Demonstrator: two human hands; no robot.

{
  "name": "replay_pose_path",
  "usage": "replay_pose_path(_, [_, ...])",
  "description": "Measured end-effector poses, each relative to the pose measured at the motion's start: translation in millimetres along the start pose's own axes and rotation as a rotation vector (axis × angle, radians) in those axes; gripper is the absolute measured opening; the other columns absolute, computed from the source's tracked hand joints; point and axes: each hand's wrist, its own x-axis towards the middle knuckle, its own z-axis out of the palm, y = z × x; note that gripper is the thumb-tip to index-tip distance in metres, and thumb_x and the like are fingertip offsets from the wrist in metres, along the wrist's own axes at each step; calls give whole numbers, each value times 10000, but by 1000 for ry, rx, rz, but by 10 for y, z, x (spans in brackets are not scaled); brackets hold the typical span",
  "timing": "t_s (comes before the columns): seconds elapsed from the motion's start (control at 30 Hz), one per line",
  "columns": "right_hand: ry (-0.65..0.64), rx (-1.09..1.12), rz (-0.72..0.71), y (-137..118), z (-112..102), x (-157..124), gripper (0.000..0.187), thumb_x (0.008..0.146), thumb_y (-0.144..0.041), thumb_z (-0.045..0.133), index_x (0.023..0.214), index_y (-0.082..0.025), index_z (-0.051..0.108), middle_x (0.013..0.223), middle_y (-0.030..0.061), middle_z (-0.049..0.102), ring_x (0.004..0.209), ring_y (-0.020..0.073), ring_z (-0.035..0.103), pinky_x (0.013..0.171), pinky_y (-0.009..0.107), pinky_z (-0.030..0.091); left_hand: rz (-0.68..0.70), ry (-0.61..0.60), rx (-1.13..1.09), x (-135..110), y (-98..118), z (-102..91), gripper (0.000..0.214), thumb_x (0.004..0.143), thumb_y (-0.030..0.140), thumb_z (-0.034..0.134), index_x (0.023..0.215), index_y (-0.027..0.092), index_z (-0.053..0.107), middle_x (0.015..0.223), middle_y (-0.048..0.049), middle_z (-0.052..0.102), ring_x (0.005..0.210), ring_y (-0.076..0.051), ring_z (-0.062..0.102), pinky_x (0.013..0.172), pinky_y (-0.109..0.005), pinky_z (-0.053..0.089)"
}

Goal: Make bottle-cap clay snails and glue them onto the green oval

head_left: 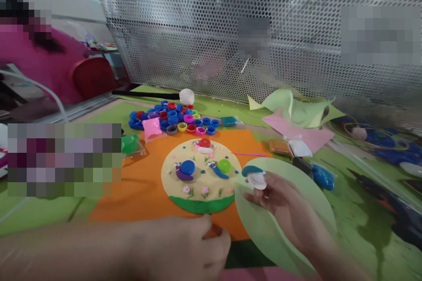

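My right hand (280, 204) pinches a white bottle cap (257, 180) with a strip of teal clay (253, 170) along its upper side, above a pale green paper disc (306, 210). My left hand (198, 246), slightly blurred, rests over the near part of an orange sheet (132, 193), fingers bent and apart, with nothing visible in them. Just beyond its fingertips lies a round cream picture (198, 180) with a green lower edge. It bears a blue-capped snail (187, 169), a green-capped snail (224, 167), a red-capped one (205, 143), and small flowers.
Several coloured bottle caps (173, 116) lie behind the sheet, beside a pink clay packet (152, 128). A green packet (131, 144) is at left. Paper scraps (293, 127), a blue packet (323, 176) and a dark tool (392, 210) lie right. A perforated metal panel (198, 22) stands behind.
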Motion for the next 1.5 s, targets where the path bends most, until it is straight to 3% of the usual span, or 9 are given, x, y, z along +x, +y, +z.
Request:
replay_pose_path(0.17, [-8, -17, -15, -3, 8, 1, 284, 571, -421, 803, 627, -177, 666, 626, -11, 521, 590, 117, 471, 780, 374, 522, -21, -3, 82, 33, 0, 22, 191, 729, 217, 534, 781, 177, 713, 844, -89, 711, 844, -233, 548, 606, -356, 489])
replay_pose_path(0.27, [-16, -20, -21, 2, -3, 10, 275, 584, -421, 794, 638, -180, 673, 618, -9, 518, 606, 124, 471, 777, 369, 525, -97, 248, -76, 2, -160, -62, 228, 841, 223, 480, 980, 192, 657, 837, -74, 703, 836, -215, 590, 630, -334, 497])
replay_pose_path(0.4, [-13, -16, -18, 2, -2, 8, 282, 575, -432, 796, 659, -187, 683, 607, -9, 520, 609, 136, 479, 767, 380, 524, -574, 512, -392, -35, -430, -284, 197, 829, 85, 498, 909, 241, 588, 852, -10, 654, 808, -156, 629, 732, -272, 503])
replay_pose_path(0.47, [-35, -31, -25, 0, 2, -5, 274, 604, -441, 778, 655, -190, 679, 609, -9, 513, 613, 139, 477, 765, 374, 518, -758, 770, -542, -36, -513, -355, 207, 825, 101, 527, 941, 271, 555, 823, 3, 615, 866, -191, 619, 741, -321, 514])
replay_pose_path(0.57, [-58, -81, -83, -9, -10, -36, 263, 671, -460, 735, 676, -203, 678, 666, 1, 533, 641, 144, 478, 756, 341, 496, -872, 1020, -828, -28, -561, -368, 338, 831, 134, 559, 1090, 334, 474, 795, 21, 546, 931, -211, 573, 726, -344, 517])
replay_pose_path(0.87, [-22, -426, -497, -140, -20, -227, 246, 757, -476, 675, 893, -272, 692, 759, 22, 597, 725, 170, 517, 605, 246, 435, -902, 850, -1105, 30, -453, -272, 281, 758, 153, 692, 948, 217, 495, 916, -4, 514, 751, -129, 538, 636, -272, 493])
replay_pose_path(1.07, [134, -350, -500, -109, 133, -418, 285, 680, -524, 721, 875, -318, 700, 819, 27, 608, 836, 220, 558, 775, 324, 457, -860, 819, -1369, 269, -380, -205, 554, 678, 148, 767, 1133, 229, 462, 954, -30, 585, 926, -189, 566, 635, -254, 456])
replay_pose_path(1.3, [1, -474, -602, -104, 41, -408, 211, 742, -438, 682, 922, -331, 704, 873, 56, 677, 845, 260, 637, 732, 357, 523, -885, 770, -1590, 398, -334, -265, 715, 720, 217, 748, 1323, 301, 374, 916, -18, 682, 832, -194, 647, 626, -287, 445])
replay_pose_path(1.5, [5, -496, -642, -81, 58, -396, 210, 779, -436, 643, 954, -333, 697, 945, 63, 681, 901, 256, 633, 757, 349, 508, -942, 740, -1493, 370, -310, -269, 707, 746, 263, 737, 1345, 322, 365, 884, 1, 700, 814, -189, 647, 594, -279, 410])
